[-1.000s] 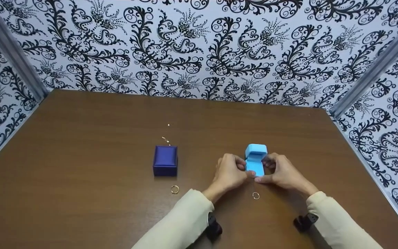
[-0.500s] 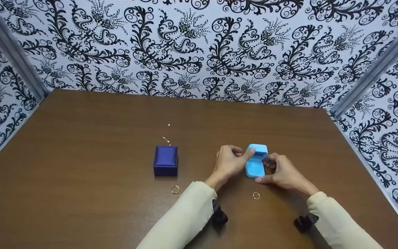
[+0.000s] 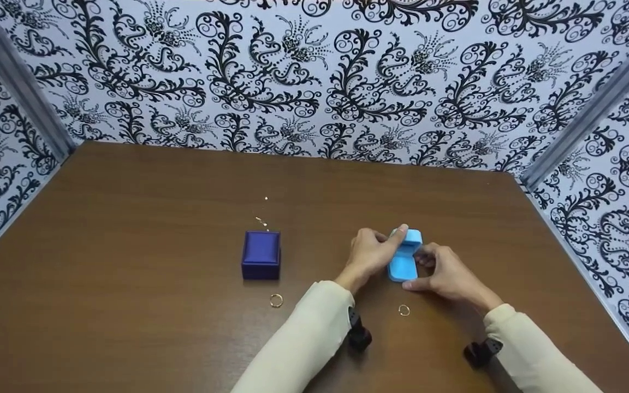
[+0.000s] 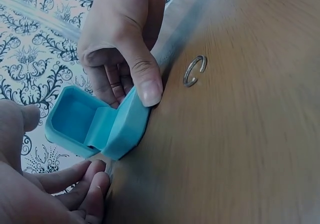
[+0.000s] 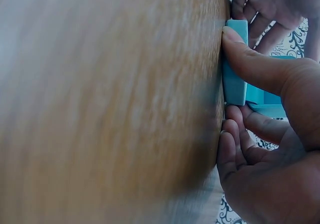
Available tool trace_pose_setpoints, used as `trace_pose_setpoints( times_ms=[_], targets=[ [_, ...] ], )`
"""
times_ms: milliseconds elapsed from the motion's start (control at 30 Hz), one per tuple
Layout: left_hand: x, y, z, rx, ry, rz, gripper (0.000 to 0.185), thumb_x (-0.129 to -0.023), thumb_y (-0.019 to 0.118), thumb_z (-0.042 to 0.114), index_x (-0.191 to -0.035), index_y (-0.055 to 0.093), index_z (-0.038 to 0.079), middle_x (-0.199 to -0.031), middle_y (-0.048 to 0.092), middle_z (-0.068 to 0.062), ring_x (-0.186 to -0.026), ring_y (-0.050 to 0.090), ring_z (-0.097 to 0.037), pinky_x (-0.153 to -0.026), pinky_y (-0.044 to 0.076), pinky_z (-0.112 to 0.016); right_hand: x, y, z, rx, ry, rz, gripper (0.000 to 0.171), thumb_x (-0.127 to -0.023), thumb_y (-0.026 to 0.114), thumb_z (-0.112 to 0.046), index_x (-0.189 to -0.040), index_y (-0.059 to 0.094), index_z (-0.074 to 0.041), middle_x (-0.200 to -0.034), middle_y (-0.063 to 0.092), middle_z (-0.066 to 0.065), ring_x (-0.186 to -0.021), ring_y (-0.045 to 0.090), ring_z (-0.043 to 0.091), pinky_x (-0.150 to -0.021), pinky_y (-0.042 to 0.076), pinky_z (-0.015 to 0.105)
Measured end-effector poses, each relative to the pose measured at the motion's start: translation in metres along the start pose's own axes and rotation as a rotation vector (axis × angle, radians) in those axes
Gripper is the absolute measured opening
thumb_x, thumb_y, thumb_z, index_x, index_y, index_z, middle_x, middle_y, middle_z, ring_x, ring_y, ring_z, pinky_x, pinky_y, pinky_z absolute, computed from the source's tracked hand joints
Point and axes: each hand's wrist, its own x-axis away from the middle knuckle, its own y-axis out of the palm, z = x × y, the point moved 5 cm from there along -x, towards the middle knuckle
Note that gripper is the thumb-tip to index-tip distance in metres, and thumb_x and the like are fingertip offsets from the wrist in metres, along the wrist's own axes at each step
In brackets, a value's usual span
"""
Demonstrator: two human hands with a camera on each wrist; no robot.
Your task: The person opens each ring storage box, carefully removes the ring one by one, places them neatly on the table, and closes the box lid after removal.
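With the right hand [image 3: 445, 275] pinching the base of the small light-blue hinged ring box [image 3: 404, 256] at table centre-right, the left hand [image 3: 372, 254], at its nine o'clock, thumb seemingly on the lid, should press down evenly.

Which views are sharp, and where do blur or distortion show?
Head view: sharp and evenly lit, its wall edges bowed. Left wrist view: the light blue open ring box is sharp, the brown wooden table smeared. Right wrist view: table heavily blurred, right hand close and soft.
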Motion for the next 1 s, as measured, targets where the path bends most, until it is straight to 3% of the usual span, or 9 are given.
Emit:
trace_pose_setpoints(
  times_ms=[267, 733, 1000],
  targets=[
    [-0.0019, 0.004, 0.0005, -0.065, -0.02, 0.007, 0.055, -0.091, 0.069, 0.058, -0.103, 0.074, 0.005, -0.096, 0.07, -0.004, -0.088, 0.062, -0.02, -0.084, 0.051, -0.041, 0.0003, 0.0005, -0.001, -0.006, -0.008, -0.002, 0.06, -0.073, 0.093, -0.021, -0.113, 0.063, 0.011, -0.103, 0.062, 0.013, -0.094, 0.058, 0.028, -0.086, 0.051, 0.046],
    [-0.0035, 0.0041, -0.0016, -0.011, 0.007, -0.07, 0.042, -0.09, 0.077, 0.043, -0.104, 0.072, 0.004, -0.101, 0.068, -0.003, -0.096, 0.059, -0.021, -0.09, 0.049, -0.041, -0.0018, 0.0002, 0.0033, -0.008, -0.039, -0.011, 0.053, -0.074, 0.093, -0.023, -0.105, 0.063, 0.007, -0.098, 0.061, 0.012, -0.09, 0.059, 0.025, -0.084, 0.051, 0.041],
    [-0.0024, 0.0028, -0.0028, 0.021, 0.068, -0.114, 0.04, -0.089, 0.079, 0.034, -0.11, 0.07, 0.0, -0.101, 0.067, -0.004, -0.094, 0.059, -0.018, -0.086, 0.052, -0.034, -0.0007, 0.0005, 0.0013, -0.037, -0.048, -0.028, 0.057, -0.075, 0.092, -0.02, -0.116, 0.063, 0.007, -0.097, 0.059, 0.009, -0.088, 0.056, 0.022, -0.08, 0.049, 0.033]
  ],
)
